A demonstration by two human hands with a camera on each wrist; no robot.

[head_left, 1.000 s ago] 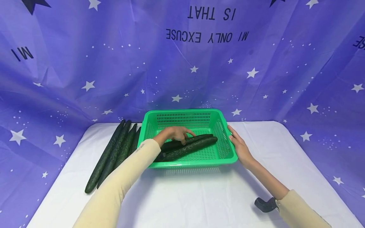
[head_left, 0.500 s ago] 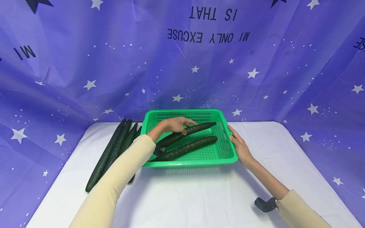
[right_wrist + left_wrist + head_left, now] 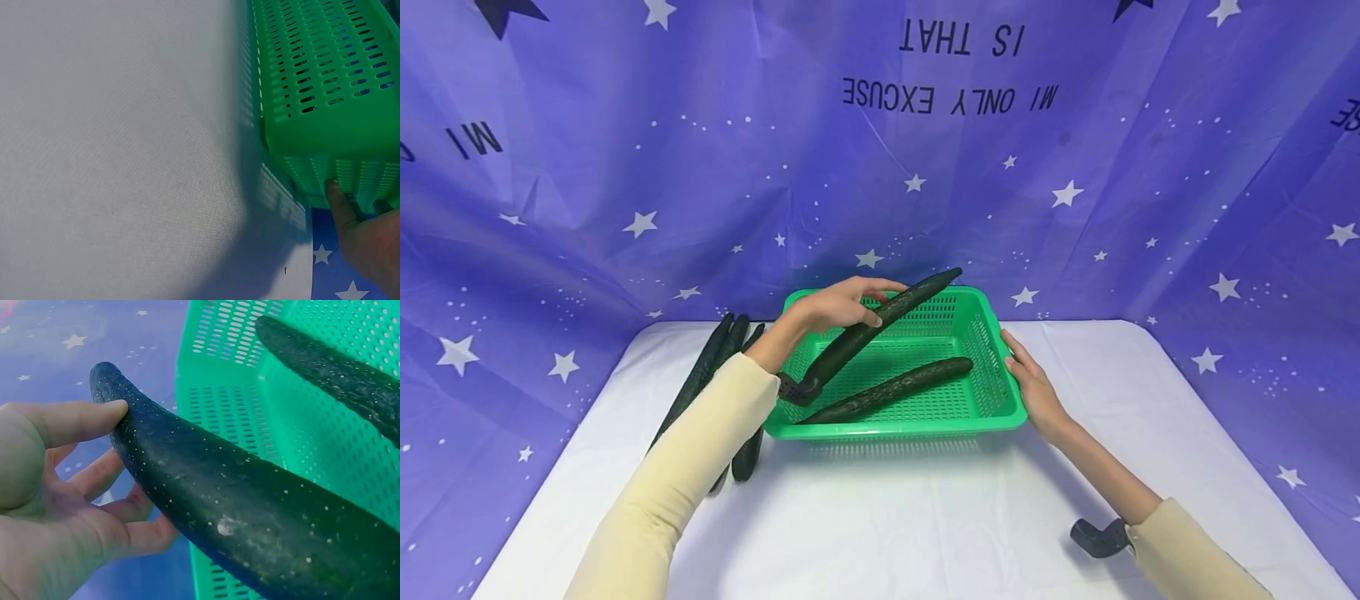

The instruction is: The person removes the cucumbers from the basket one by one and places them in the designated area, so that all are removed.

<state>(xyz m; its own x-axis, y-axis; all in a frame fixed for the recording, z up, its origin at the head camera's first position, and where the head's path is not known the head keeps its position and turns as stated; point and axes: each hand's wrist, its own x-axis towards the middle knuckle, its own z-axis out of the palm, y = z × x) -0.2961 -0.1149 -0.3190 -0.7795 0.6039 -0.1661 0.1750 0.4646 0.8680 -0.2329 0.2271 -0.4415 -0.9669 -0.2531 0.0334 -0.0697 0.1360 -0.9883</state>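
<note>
Purple star-print backdrop hangs behind a white table [image 3: 887,517]; upside-down lettering runs along the top. Green perforated basket [image 3: 992,417] sits at table centre, approx. 12 o'clock from the person.

Left hand [image 3: 838,304]: fingers curled over a long dark cucumber [image 3: 880,321], thumb pressed on the opposite side (left wrist view: thumb tip on the skin, fingers wrapped under). Grip point is past mid-length, nearer the far tip. Cucumber is tilted: far tip points to approx. 1 o'clock above the basket's back rim, near end hangs low at the basket's front-left corner, at approx. 7 o'clock from the hand. Contact between near end and rim: cannot tell.

Right hand [image 3: 1030,387]: fingers straight and together, flat against the basket's right wall at approx. 3 o'clock. No curl round the rim; it braces only.

Second cucumber [image 3: 891,390] lies diagonally on the basket floor, apart from the held one. More cucumbers [image 3: 718,358] lie side by side on the table at approx. 9 o'clock from the basket, partly hidden by the left sleeve [image 3: 685,475].

Procedure notes, judged from this posture:
1. Lift req. the low end to clear the front-left rim; raise before any sideways travel.
2. Off-centre grip lets the long end droop; firm thumb pressure advised, as the skin is bumpy yet smooth enough to roll.
3. Right hand's brace is what stops the light basket sliding if the end snags the mesh.
</note>
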